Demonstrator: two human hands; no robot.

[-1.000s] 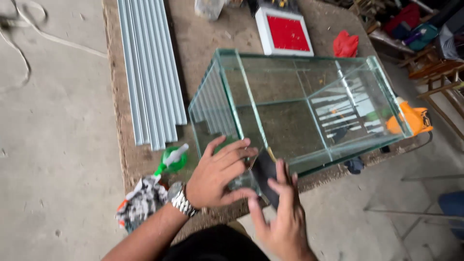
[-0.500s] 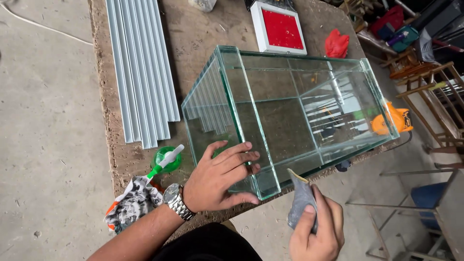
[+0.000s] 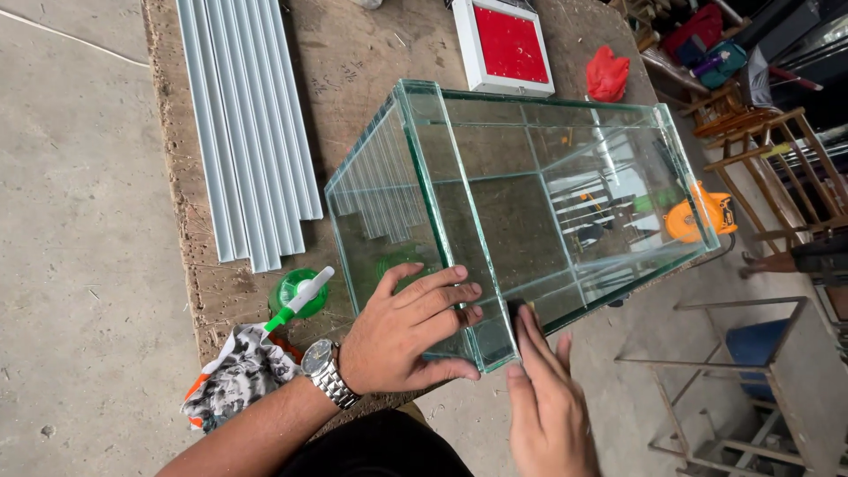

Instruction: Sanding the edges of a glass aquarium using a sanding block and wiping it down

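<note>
A clear glass tank (image 3: 459,190) with greenish edges stands on a worn wooden table (image 3: 353,62). My left hand (image 3: 402,336), with a metal wristwatch (image 3: 322,371) on the wrist, lies flat with fingers spread on the tank's near end pane by the corner. My right hand (image 3: 548,402) is just right of that corner, fingers straight and pressed against the tank's long side. A sliver of a dark sheet (image 3: 513,308) shows under its fingertips against the glass; the rest of the sheet is hidden.
Grey metal profiles (image 3: 247,132) lie along the table's left side. A green spray bottle (image 3: 299,296) and a patterned cloth (image 3: 231,378) sit near my left wrist. Beyond the tank are a red-and-white square box (image 3: 503,44), a red bag (image 3: 608,75) and an orange tool (image 3: 700,217). A metal frame (image 3: 733,389) and a wooden chair (image 3: 777,163) stand on the floor at right.
My right hand, lifted clear of the tank with the grey sheet half a second ago, has returned to the near corner. My left hand has stayed on the glass.
</note>
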